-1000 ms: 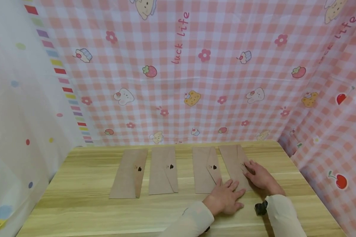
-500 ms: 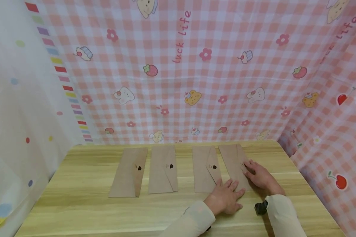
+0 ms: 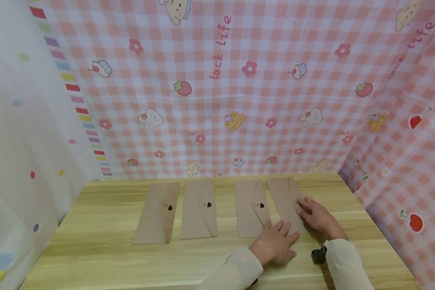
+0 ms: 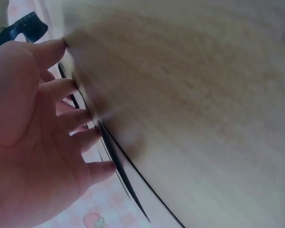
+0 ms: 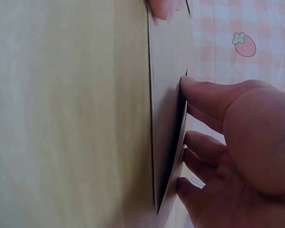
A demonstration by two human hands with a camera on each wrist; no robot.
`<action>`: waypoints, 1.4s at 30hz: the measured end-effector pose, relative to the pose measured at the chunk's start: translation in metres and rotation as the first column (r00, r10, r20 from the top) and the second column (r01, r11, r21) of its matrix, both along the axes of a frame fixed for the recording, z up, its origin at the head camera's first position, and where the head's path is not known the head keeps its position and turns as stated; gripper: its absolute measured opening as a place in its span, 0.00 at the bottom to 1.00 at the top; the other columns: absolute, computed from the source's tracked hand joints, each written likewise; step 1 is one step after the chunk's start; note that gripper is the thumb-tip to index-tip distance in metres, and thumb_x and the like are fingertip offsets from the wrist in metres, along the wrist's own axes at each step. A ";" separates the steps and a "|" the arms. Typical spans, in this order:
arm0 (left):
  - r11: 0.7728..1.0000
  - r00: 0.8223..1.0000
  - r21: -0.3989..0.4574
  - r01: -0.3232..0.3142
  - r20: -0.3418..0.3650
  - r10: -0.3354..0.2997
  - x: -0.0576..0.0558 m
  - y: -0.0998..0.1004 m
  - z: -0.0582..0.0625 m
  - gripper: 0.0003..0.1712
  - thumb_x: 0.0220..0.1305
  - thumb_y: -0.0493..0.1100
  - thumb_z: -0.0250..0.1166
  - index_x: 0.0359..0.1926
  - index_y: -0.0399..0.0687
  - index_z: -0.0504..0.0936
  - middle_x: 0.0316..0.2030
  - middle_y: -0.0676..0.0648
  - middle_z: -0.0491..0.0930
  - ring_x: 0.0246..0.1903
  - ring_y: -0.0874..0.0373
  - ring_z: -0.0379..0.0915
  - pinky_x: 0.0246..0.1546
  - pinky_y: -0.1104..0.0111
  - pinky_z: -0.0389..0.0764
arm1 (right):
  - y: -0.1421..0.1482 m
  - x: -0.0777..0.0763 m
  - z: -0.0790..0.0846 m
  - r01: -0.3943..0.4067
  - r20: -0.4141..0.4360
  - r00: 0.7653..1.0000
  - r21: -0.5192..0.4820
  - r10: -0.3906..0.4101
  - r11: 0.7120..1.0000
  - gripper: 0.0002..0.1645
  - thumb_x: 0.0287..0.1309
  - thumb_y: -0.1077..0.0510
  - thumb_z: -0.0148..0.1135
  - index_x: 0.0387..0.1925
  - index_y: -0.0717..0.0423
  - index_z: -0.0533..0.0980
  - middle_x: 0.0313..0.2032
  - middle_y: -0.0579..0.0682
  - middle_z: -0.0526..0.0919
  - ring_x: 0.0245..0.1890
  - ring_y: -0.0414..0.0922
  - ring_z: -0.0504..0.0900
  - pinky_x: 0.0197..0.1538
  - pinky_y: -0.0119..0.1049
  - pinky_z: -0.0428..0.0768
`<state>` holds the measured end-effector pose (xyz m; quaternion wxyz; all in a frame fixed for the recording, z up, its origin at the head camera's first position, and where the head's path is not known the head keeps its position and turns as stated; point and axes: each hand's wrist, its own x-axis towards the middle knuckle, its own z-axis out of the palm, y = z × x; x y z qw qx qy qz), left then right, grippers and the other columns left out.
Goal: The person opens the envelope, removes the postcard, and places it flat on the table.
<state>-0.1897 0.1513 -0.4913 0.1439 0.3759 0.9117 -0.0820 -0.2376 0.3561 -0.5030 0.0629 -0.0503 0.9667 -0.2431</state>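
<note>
Several brown paper envelopes lie in a row on a wooden table (image 3: 94,249). Both hands rest on the rightmost envelope (image 3: 284,197). My left hand (image 3: 275,241) lies flat with spread fingers on its near end. My right hand (image 3: 317,217) presses straight fingers on its flap by the dark seal. In the left wrist view the left hand's fingers (image 4: 73,118) touch the paper's edge. In the right wrist view the right hand's fingertips (image 5: 194,90) press on the brown envelope (image 5: 168,76).
Three more envelopes (image 3: 156,219) (image 3: 199,213) (image 3: 250,213) lie to the left, each with a dark seal. Pink checked cloth (image 3: 221,88) hangs behind and at the right, a white dotted sheet (image 3: 18,141) at the left. Bare table lies in front.
</note>
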 end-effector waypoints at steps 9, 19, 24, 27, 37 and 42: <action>1.000 1.000 -0.004 0.010 -0.020 -0.010 0.000 -0.003 0.000 0.33 0.71 0.71 0.43 0.74 0.84 0.50 0.77 0.65 0.46 0.75 0.67 0.42 0.74 0.59 0.51 | 0.000 0.001 -0.001 -0.006 -0.031 1.000 0.010 0.007 1.000 0.31 0.69 0.56 0.56 0.67 0.70 0.65 0.68 0.80 0.55 0.68 0.76 0.55 0.65 0.70 0.57; 1.000 1.000 -0.014 -0.004 0.006 0.004 0.000 -0.003 -0.002 0.34 0.70 0.71 0.44 0.75 0.84 0.49 0.77 0.64 0.45 0.76 0.67 0.40 0.74 0.60 0.50 | -0.002 0.001 0.000 -0.008 -0.028 1.000 -0.003 0.007 1.000 0.32 0.69 0.55 0.57 0.67 0.70 0.66 0.67 0.80 0.56 0.68 0.76 0.55 0.65 0.70 0.57; 1.000 0.999 -0.001 -0.013 0.033 0.013 0.000 -0.005 0.000 0.34 0.71 0.70 0.45 0.75 0.83 0.50 0.77 0.65 0.45 0.76 0.67 0.39 0.74 0.60 0.50 | -0.002 0.000 0.002 -0.009 -0.006 1.000 -0.008 0.009 1.000 0.32 0.70 0.54 0.56 0.68 0.69 0.65 0.68 0.80 0.54 0.68 0.76 0.53 0.65 0.70 0.57; 1.000 0.998 0.005 -0.016 0.053 0.016 -0.001 -0.005 0.002 0.34 0.71 0.70 0.45 0.75 0.83 0.49 0.77 0.65 0.44 0.76 0.68 0.38 0.74 0.60 0.50 | -0.001 0.001 0.003 -0.018 -0.007 1.000 -0.023 0.017 1.000 0.32 0.70 0.55 0.55 0.68 0.69 0.64 0.69 0.80 0.53 0.68 0.77 0.52 0.65 0.70 0.57; 1.000 0.998 0.000 -0.020 0.054 0.020 0.001 -0.006 0.004 0.34 0.71 0.70 0.45 0.75 0.83 0.48 0.77 0.65 0.44 0.76 0.68 0.38 0.74 0.61 0.50 | 0.000 0.004 0.004 -0.029 -0.017 0.999 -0.031 0.028 0.999 0.33 0.71 0.53 0.55 0.69 0.69 0.64 0.69 0.80 0.53 0.68 0.77 0.52 0.64 0.71 0.58; 1.000 0.999 -0.008 -0.017 0.036 0.018 0.002 -0.006 0.005 0.34 0.71 0.70 0.45 0.75 0.84 0.48 0.77 0.65 0.44 0.76 0.68 0.39 0.74 0.61 0.50 | 0.000 0.005 0.004 -0.035 -0.033 0.999 -0.040 0.034 0.999 0.33 0.71 0.53 0.55 0.68 0.69 0.64 0.68 0.80 0.53 0.68 0.77 0.52 0.64 0.71 0.58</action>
